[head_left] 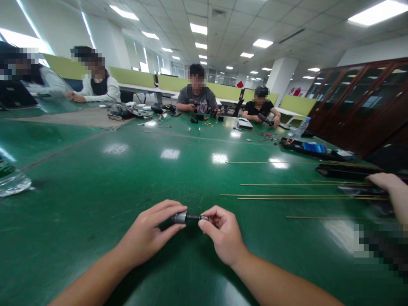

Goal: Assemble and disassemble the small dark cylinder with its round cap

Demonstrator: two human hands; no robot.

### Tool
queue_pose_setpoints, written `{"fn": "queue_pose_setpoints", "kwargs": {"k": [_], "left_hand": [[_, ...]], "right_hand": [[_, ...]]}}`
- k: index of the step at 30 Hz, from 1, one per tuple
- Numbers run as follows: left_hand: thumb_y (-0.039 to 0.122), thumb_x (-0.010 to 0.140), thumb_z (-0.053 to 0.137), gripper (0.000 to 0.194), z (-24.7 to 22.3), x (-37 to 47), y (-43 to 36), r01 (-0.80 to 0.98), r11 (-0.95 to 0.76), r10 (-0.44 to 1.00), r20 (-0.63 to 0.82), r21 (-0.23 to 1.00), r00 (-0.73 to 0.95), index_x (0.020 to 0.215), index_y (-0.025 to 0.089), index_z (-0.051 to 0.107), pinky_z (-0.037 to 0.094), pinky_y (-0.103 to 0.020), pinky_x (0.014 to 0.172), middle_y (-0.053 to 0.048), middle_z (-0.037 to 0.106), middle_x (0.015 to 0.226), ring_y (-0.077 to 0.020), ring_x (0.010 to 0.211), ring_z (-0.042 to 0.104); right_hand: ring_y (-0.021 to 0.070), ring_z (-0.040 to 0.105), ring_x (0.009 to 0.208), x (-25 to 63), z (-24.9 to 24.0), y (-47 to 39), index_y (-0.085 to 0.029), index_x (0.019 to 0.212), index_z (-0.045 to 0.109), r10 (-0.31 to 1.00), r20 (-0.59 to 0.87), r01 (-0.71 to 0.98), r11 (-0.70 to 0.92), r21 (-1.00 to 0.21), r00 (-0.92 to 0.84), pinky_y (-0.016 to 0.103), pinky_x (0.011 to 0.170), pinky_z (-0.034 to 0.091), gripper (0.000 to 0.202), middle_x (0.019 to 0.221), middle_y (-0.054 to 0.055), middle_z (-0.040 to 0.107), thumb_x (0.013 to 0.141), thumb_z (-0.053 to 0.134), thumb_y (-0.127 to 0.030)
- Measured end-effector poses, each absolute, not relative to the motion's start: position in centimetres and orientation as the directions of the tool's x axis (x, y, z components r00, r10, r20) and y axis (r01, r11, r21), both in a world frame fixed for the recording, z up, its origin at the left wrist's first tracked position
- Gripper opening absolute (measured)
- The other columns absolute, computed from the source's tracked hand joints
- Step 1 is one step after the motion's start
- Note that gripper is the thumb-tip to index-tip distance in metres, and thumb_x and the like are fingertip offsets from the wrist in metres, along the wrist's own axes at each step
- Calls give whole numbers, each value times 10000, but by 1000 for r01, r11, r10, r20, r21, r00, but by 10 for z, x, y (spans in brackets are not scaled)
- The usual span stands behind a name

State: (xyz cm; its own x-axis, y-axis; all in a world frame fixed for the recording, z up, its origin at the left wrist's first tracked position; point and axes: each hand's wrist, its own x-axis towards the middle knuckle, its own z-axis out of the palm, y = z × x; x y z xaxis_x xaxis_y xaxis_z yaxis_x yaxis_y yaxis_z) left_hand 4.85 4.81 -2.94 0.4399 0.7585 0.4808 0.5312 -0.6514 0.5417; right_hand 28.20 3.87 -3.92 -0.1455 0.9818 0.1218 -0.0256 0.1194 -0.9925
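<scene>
Low over the green tabletop, my left hand (pixel 148 231) grips a short grey cylindrical part (pixel 180 217) between thumb and fingers. From its right end a thin dark shaft (pixel 193 217) points at my right hand (pixel 225 233). The thumb and fingers of that hand pinch a small metallic piece (pixel 204 218) at the shaft's tip; its exact kind is too small to tell. The two hands are apart, bridged by the part lying roughly level between them. My fingers hide the cylinder's left end.
Several thin brass-coloured rods (pixel 270 196) lie across the green table (pixel 95 204) to the right, near another person's hand (pixel 387 182). A black tray with blue items (pixel 314 147) and a plastic bottle (pixel 302 127) stand beyond. Co-workers sit across; a clear object (pixel 14 182) is at left.
</scene>
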Motion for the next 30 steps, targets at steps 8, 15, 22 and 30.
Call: {"fn": "queue_pose_setpoints", "kwargs": {"k": [8, 15, 22, 30], "left_hand": [[248, 912, 650, 348, -28, 49, 48, 535, -650, 759, 489, 539, 430, 1259, 261, 627, 539, -325, 950, -79, 642, 1211, -203, 1103, 631], [235, 915, 649, 352, -28, 48, 49, 536, -638, 770, 473, 553, 428, 1262, 282, 620, 518, -315, 977, -59, 632, 1229, -187, 1120, 616], [237, 915, 650, 364, -29, 47, 50, 550, -635, 772, 469, 543, 428, 1273, 289, 612, 510, -312, 988, -53, 630, 1237, -185, 1129, 613], [238, 912, 651, 360, -27, 45, 50, 547, -652, 757, 495, 525, 427, 1270, 263, 617, 532, -334, 970, -79, 636, 1229, -204, 1121, 624]], "right_hand": [[129, 508, 621, 283, -40, 39, -156, 839, 676, 984, 121, -27, 119, -993, -133, 253, 596, 402, 106, 693, -9, 589, 810, 724, -246], [131, 502, 613, 283, -40, 40, -161, 833, 673, 984, 118, -39, 114, -993, -130, 254, 590, 395, 111, 679, -13, 579, 803, 728, -253], [120, 474, 595, 282, -40, 40, -159, 824, 665, 986, 111, -70, 103, -992, -124, 249, 577, 376, 125, 675, -22, 566, 789, 736, -255], [129, 501, 606, 282, -39, 39, -165, 822, 665, 987, 112, -68, 105, -992, -118, 254, 590, 398, 133, 682, -13, 590, 789, 740, -269]]}}
